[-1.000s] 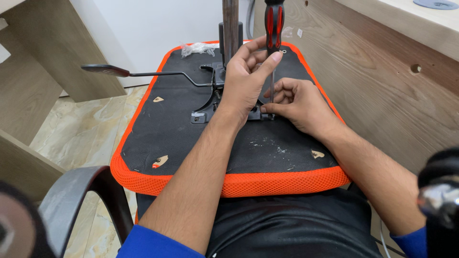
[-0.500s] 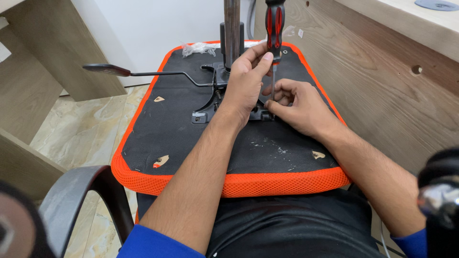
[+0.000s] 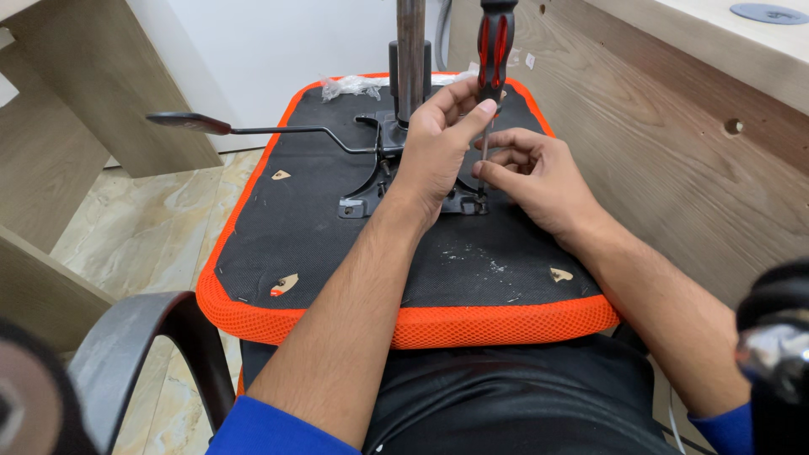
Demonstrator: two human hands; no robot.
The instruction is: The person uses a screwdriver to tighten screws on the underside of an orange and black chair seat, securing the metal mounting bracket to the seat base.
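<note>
Behind the left hand (image 3: 434, 156), whose fingers grip the screwdriver (image 3: 493, 59), the black bracket (image 3: 396, 181) hides; right-hand (image 3: 535, 181) fingers pinch its shaft.

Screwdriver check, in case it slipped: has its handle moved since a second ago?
Yes. The screwdriver handle has shifted slightly right, away from the fixed metal column; left hand holds it.

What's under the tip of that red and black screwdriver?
The red and black screwdriver stands on the black metal bracket of the upturned orange-edged seat. The right hand partly hides any screw.
</note>
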